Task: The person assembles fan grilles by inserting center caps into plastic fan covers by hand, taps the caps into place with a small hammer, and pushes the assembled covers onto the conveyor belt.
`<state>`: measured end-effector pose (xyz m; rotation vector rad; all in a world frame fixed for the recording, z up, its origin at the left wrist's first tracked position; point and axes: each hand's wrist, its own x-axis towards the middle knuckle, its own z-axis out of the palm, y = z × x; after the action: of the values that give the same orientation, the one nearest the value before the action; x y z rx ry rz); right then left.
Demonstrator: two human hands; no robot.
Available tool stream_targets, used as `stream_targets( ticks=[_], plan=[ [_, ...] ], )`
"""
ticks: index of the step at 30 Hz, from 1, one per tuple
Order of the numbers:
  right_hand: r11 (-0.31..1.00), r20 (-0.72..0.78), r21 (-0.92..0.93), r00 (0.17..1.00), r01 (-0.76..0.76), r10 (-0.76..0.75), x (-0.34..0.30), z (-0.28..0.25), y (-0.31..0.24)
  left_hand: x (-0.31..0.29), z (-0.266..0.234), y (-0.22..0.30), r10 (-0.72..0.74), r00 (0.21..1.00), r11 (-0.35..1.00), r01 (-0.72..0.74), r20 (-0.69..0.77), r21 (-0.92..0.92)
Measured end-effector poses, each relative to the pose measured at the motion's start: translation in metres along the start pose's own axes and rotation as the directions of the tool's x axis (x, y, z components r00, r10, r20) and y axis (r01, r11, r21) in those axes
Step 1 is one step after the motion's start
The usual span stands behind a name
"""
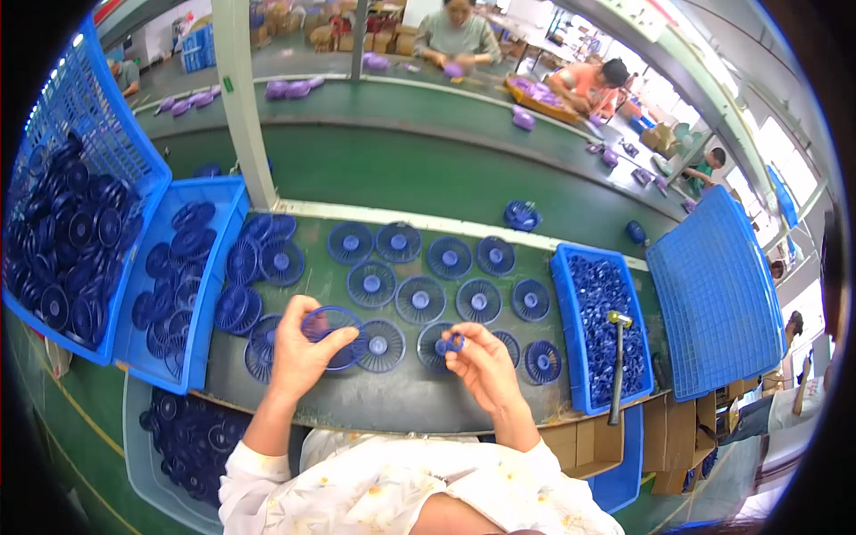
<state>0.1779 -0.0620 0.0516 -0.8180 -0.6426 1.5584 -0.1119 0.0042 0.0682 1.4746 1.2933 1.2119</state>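
Raised over the dark green bench, my left hand (301,355) grips a round blue fan grille (332,319) by its rim, thumb across the near side. To its right, my right hand (486,367) pinches a small blue ring-shaped plastic part (452,342) between thumb and fingertips. Beyond both hands, several more round blue grilles with spokes (421,299) lie in loose rows on the bench. One grille (434,346) is partly covered by my right hand and the small part.
Blue crates of grilles (234,201) stand at the left. At the right, a blue tray (571,334) of small parts has a hammer (618,370) across it, beside a tilted blue basket (713,294). A green conveyor (383,147) runs beyond; co-workers handle purple parts there.
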Motion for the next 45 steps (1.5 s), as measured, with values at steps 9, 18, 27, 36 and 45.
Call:
stream_targets(
  ticks=[9, 18, 27, 36, 45],
  plan=[
    [0.992, 0.000, -0.063, 0.994, -0.106, 0.106, -0.004, 0.021, 0.027, -0.034, 0.055, -0.041, -0.290, 0.925, 0.657, 0.380, 0.248, -0.651],
    [0.919, 0.024, -0.384, 0.996, 0.093, -0.091, -0.007, 0.028, 0.033, -0.036, 0.063, -0.033, -0.320, 0.891, 0.577, 0.453, 0.322, -0.680],
    [0.623, 0.189, -0.716, 0.947, 0.314, -0.260, 0.003, 0.046, 0.024, -0.037, 0.067, -0.033, -0.341, 0.871, 0.537, 0.489, 0.353, -0.687],
    [0.368, 0.271, -0.822, 0.866, 0.435, -0.420, 0.007, 0.056, 0.026, -0.041, 0.071, -0.029, -0.348, 0.867, 0.508, 0.493, 0.356, -0.706],
    [0.080, 0.332, -0.905, 0.809, 0.418, -0.485, 0.005, 0.045, 0.032, -0.053, 0.081, -0.032, -0.221, 0.894, 0.703, 0.423, 0.390, -0.571]
  ],
)
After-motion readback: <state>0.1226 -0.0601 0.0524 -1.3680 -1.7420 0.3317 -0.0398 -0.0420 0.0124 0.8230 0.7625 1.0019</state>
